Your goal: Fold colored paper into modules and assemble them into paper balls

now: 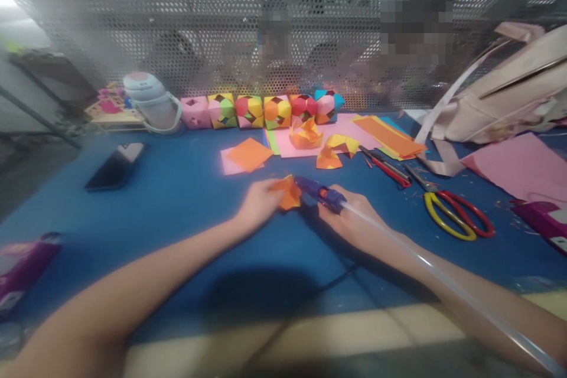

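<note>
My left hand [260, 199] is closed on a small folded orange paper piece [290, 192] held over the middle of the blue table. In my right hand [348, 212] is a blue hot glue gun [319, 190], its nozzle at the right edge of that piece; I cannot tell whether it touches. A long clear glue stick [416, 257] runs back from the gun along my right forearm. Just beyond lie an orange paper square [250, 155] on a pink one, a folded orange piece [306, 134] and joined yellow-orange pieces [337, 149].
Several colourful paper cubes [250, 112] line the mesh back panel beside a white lidded container [153, 103]. A phone [116, 166] lies left. Scissors [447, 207], a red-handled tool [387, 170], paper sheets [387, 134] and a pale bag [500, 94] are at right. A cable [305, 301] crosses the front.
</note>
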`<state>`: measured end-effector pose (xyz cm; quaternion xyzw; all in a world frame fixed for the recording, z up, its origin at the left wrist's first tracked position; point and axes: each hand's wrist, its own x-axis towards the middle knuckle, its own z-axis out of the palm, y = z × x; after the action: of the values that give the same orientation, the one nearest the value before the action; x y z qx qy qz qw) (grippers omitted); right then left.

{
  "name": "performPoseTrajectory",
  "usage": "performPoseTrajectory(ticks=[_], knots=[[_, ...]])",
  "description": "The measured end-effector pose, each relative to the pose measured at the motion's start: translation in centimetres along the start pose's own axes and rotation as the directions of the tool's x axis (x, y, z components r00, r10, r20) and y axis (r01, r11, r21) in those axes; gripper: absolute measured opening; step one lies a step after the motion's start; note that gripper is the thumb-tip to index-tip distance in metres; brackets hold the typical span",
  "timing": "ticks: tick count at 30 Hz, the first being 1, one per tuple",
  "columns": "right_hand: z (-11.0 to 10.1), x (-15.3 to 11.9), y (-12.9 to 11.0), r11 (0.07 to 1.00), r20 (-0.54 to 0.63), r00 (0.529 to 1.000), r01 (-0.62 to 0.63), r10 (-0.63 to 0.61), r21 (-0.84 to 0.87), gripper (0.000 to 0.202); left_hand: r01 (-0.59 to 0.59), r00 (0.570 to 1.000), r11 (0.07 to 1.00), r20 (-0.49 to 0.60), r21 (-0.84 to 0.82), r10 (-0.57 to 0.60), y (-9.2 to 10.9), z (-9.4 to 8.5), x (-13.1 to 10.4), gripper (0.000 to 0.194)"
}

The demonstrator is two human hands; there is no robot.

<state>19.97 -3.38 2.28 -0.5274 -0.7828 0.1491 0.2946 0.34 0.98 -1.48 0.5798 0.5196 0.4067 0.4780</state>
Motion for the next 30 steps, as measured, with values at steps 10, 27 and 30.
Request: performPoseTrajectory(ticks=[10,27,30], knots=[[0.00,-0.08,0.30,1.000,-0.003,1.000,-0.024,0.024,-0.019,0.012,-0.026,0.997,0.999,-0.069,0.037,0.029,0.13,0.15,-0.14,0.033],[-0.42,-0.03,-0.12,0.999,-0.016,0.999,-0.033,0.034,0.031,0.014,-0.035,0.993,0.999,-0.115,-0.022,0.033,0.29,0.07,-0.22,0.030],[-0.52,0.00,0.08,0.988,-0.002,0.991,-0.130,0.131,0.086,0.019,0.022,0.992,0.976,-0.116,-0.215,-0.048,-0.08,0.08,0.04,0.028]])
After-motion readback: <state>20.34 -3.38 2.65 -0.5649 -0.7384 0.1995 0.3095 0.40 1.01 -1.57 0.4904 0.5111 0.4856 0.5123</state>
